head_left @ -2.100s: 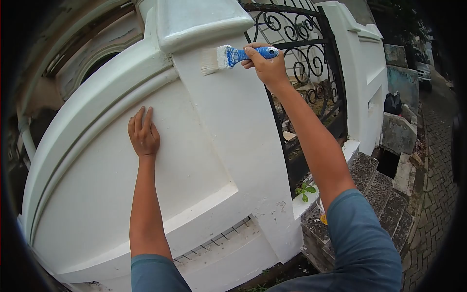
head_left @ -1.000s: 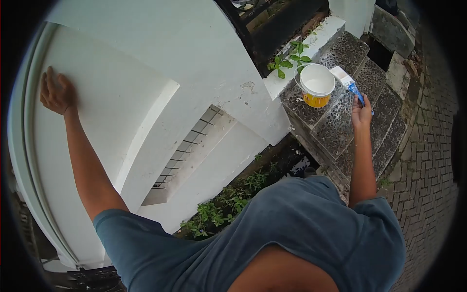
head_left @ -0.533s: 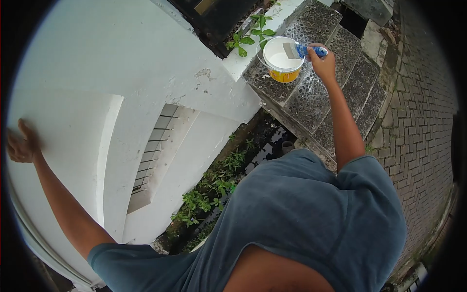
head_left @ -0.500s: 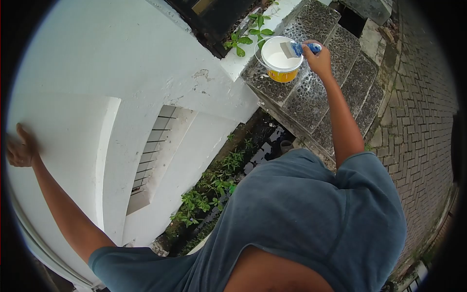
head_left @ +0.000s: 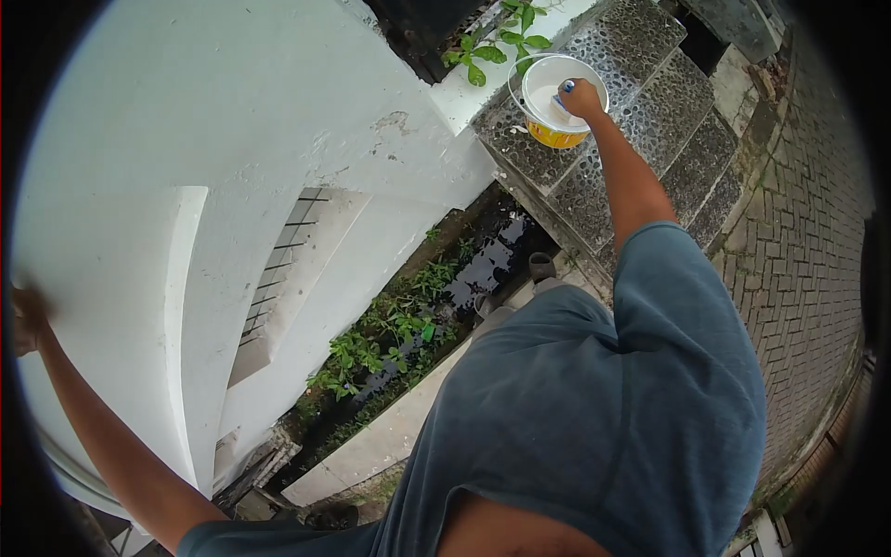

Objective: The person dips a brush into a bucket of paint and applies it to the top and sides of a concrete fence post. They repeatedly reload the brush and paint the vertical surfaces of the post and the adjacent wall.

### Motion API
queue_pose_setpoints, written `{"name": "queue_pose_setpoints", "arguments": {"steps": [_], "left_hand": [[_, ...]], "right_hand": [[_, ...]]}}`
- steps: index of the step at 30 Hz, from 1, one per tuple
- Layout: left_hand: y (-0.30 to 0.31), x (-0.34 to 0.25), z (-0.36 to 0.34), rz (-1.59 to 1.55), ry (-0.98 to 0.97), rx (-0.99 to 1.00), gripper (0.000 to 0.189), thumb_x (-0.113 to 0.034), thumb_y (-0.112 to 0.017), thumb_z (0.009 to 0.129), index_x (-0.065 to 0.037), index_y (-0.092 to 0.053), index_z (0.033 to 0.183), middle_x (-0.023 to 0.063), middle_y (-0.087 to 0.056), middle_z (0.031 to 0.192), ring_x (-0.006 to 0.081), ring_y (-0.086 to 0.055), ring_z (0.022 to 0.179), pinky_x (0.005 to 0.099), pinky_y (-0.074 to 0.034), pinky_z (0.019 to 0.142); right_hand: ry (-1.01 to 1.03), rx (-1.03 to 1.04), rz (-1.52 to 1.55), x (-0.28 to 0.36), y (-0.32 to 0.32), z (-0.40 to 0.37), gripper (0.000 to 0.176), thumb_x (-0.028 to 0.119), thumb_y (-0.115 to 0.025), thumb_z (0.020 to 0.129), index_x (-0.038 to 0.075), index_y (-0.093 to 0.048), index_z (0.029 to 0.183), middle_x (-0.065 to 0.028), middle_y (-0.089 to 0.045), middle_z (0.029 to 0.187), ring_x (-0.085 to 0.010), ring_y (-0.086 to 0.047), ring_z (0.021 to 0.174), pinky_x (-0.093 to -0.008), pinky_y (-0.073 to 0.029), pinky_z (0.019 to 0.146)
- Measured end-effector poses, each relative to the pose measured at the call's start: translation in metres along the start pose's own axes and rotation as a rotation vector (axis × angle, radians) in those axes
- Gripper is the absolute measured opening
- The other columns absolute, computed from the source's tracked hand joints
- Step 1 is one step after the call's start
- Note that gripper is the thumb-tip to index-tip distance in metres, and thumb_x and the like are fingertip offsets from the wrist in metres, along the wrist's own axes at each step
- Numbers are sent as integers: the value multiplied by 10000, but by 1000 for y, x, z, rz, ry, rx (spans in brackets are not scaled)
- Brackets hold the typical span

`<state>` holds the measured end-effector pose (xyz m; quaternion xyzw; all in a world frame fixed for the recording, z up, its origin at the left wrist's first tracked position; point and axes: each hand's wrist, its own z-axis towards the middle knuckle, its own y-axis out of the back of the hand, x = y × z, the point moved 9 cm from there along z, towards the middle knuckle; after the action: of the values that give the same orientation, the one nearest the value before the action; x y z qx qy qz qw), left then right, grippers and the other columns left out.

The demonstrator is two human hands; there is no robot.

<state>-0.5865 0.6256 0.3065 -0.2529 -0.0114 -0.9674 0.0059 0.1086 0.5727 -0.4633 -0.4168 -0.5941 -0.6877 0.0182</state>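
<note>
My right hand (head_left: 583, 98) is closed around the handle of a paintbrush (head_left: 561, 104), its blue-and-white grip partly hidden by my fingers. The brush is lowered inside a white bucket (head_left: 530, 102) with a yellow label and a wire handle; its bristles are hard to make out against the pale inside. The bucket stands on a pebbled stone step (head_left: 640, 37). At the far left edge, my left hand (head_left: 28, 320) rests against the white wall (head_left: 102, 251), thumb apart, blurred and partly cut off.
A ditch with dark water (head_left: 483, 265) and green plants (head_left: 357, 357) runs between the wall and a concrete ledge (head_left: 371, 455). A barred opening (head_left: 278, 269) sits low in the wall. Leafy sprigs (head_left: 478, 60) grow behind the bucket. Brick paving (head_left: 798, 278) lies to the right.
My right hand has moved from the bucket's right rim to over its opening, dipping the brush inside. The view has shifted, and my left hand appears lower and closer to the left edge.
</note>
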Motion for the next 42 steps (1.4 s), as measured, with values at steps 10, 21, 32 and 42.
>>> {"name": "queue_pose_setpoints", "arguments": {"steps": [10,21,32,42], "left_hand": [[11,-12,4,13,25,25,776,-615,-410,942,-30,-383,1452,210,-366,1485,367,-346,1361,542,-268,1116],[24,-26,3,-35,-37,-87,801,-629,-400,945,15,-420,1422,240,-396,1456,405,-366,1335,568,-299,1079],[-25,24,-4,101,-67,-124,816,-795,-434,822,-144,-617,1280,93,-602,1298,284,-548,1203,431,-396,1022],[38,-25,-5,-150,98,-197,751,-735,-554,807,-227,-556,1359,87,-490,1429,258,-372,1375,434,-276,1142]], "right_hand": [[34,-118,91,15,62,-19,278,263,-692,828,38,-730,986,-202,-714,825,-293,-716,773,-396,-566,711],[-499,-326,1531,-91,81,-115,208,108,-615,939,-43,-627,1081,-147,-660,972,-261,-681,849,-339,-608,781],[-541,-369,1771,-103,53,-143,281,75,-594,944,-84,-549,1171,-169,-601,1055,-280,-652,932,-350,-582,882],[-520,-425,1640,-124,25,-148,286,100,-591,960,-58,-544,1194,-143,-620,1056,-270,-682,903,-328,-597,831]]}}
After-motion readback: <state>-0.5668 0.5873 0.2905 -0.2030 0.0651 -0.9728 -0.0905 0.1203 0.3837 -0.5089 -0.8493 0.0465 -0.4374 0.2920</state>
